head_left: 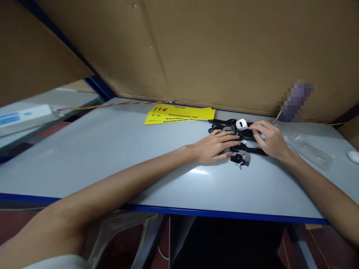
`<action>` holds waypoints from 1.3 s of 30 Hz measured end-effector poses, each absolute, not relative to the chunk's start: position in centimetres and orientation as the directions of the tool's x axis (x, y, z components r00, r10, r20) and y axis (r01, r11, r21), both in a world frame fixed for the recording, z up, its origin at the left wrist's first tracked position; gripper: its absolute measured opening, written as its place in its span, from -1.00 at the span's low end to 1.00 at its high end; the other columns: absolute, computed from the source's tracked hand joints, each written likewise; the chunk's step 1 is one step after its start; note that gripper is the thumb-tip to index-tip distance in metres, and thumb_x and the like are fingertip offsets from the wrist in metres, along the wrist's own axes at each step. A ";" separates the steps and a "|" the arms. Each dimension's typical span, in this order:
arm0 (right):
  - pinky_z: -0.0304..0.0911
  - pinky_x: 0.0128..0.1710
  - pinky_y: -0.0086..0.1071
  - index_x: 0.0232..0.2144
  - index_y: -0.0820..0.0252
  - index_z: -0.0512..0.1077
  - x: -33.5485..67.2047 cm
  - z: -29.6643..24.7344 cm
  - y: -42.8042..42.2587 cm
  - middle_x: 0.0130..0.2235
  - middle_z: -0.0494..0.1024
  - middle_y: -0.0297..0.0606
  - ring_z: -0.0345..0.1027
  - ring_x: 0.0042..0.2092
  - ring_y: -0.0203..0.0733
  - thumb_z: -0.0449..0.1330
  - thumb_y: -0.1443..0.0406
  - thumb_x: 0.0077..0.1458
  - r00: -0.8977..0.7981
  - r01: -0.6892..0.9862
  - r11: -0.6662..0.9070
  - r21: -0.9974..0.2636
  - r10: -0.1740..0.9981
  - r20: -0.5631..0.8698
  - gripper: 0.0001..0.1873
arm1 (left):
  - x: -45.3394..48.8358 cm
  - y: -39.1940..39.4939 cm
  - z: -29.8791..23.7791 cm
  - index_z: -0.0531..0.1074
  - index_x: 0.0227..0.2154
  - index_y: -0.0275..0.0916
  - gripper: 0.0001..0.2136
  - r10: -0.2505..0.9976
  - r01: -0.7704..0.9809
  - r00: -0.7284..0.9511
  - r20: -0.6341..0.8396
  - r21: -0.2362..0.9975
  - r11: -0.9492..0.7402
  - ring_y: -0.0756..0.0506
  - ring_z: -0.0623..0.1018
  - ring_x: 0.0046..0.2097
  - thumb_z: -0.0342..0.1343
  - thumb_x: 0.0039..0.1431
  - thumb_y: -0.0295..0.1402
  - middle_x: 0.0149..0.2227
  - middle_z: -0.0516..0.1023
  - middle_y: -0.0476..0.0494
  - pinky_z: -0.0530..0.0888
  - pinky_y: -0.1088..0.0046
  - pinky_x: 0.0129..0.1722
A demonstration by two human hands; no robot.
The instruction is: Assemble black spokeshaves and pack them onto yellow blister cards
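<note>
Several black spokeshaves (254, 150) lie side by side on the table, with long handles and metal parts. My left hand (214, 146) rests palm down over the middle ones, fingers stretched out and covering part of them. At the back spokeshave, a bright metal blade (241, 124) with a keyhole-shaped slot sits tilted. The curved fingertips of my right hand (270, 139) are at this blade's right edge, the thumb apart from the fingers. Nearer to me lies another grey blade (245, 157) with a black piece (236, 158) and a small screw (239, 166).
Yellow cards (179, 113) printed "WOODWORKING TOOL" overlap behind my left hand. Clear plastic packaging (311, 149) lies on the right, with a white rounded object (352, 156) beyond it. A brown panel (210, 56) closes the table's back. A red-and-yellow cable (120, 104) runs along it.
</note>
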State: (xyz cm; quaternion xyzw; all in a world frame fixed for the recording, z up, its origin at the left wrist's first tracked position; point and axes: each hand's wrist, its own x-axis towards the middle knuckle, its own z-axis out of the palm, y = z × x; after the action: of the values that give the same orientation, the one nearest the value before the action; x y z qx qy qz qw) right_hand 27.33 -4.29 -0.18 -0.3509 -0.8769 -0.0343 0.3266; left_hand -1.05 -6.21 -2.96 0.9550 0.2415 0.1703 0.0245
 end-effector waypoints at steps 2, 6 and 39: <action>0.45 -0.05 -0.08 -0.11 0.14 0.61 27.2 0.3 -5.5 -0.12 0.70 -0.09 0.57 -0.11 0.01 0.04 0.30 0.42 -0.635 0.595 0.792 -0.139 0.569 0.522 -0.68 | -1.1 -6.2 -2.8 0.34 0.39 -0.19 -0.49 0.503 0.486 0.815 0.288 0.135 -0.864 -0.33 0.36 0.43 -0.10 0.49 -0.18 0.46 0.34 -0.29 0.35 -0.05 0.30; 0.42 -0.02 -0.02 0.03 0.17 0.61 26.5 1.0 -7.9 -0.03 0.65 -0.04 0.53 -0.05 0.08 0.21 0.11 0.35 -0.772 0.544 0.828 -0.139 0.559 0.302 -0.65 | -1.2 -6.2 -2.6 0.42 0.33 -0.22 -0.50 0.618 0.611 0.726 0.301 0.129 -0.781 -0.36 0.42 0.36 -0.11 0.47 -0.17 0.40 0.40 -0.37 0.40 -0.05 0.24; 0.30 -0.47 -0.30 -0.29 0.09 0.49 23.2 -0.5 -8.4 -0.44 0.60 -0.36 0.41 -0.48 -0.20 0.44 -0.03 0.03 -0.226 0.307 0.244 -0.920 0.958 0.179 -0.61 | -1.5 -6.4 -3.2 0.35 -0.25 -0.18 -0.90 0.333 0.368 0.574 0.748 0.127 -0.921 -0.12 0.42 -0.24 0.01 0.45 -0.40 -0.27 0.51 -0.15 0.43 0.32 -0.23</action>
State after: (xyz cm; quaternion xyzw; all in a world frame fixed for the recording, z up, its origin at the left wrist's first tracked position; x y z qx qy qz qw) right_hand 23.17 -8.39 -0.54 -0.4688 -0.6742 0.3978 0.4091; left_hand -1.48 -6.37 -3.18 0.8870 0.1974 0.4169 -0.0210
